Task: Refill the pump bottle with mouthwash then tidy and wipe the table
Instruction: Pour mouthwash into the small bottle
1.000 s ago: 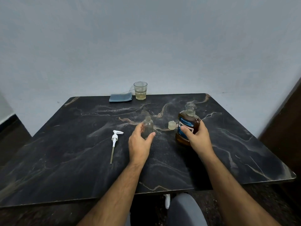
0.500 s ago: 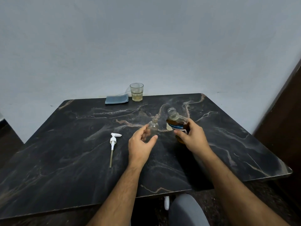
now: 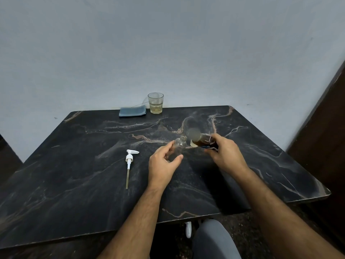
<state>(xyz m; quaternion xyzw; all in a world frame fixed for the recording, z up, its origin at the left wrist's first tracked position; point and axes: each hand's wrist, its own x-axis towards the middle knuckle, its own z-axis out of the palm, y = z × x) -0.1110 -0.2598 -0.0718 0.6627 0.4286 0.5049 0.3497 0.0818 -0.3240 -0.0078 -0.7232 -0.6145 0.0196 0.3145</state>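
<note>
My left hand [image 3: 164, 161] grips a small clear pump bottle [image 3: 179, 144], uncapped and tilted slightly to the right, on the dark marble table [image 3: 74, 184]. My right hand [image 3: 225, 154] holds the amber mouthwash bottle [image 3: 202, 141] lifted and tipped far left, its blurred open mouth just above and right of the small bottle's neck. The mouthwash cap [image 3: 193, 145] lies on the table under it, mostly hidden. The white pump head [image 3: 129, 159] with its long tube lies flat to the left of my left hand.
A folded blue cloth [image 3: 132, 111] and a glass [image 3: 155, 103] holding a little pale yellow liquid stand at the table's far edge by the wall. A dark wooden panel rises at the right. My knee shows under the near edge.
My right hand lifted the mouthwash bottle off the table and tipped it left toward the small bottle. My left hand kept its hold and tilted the small bottle slightly.
</note>
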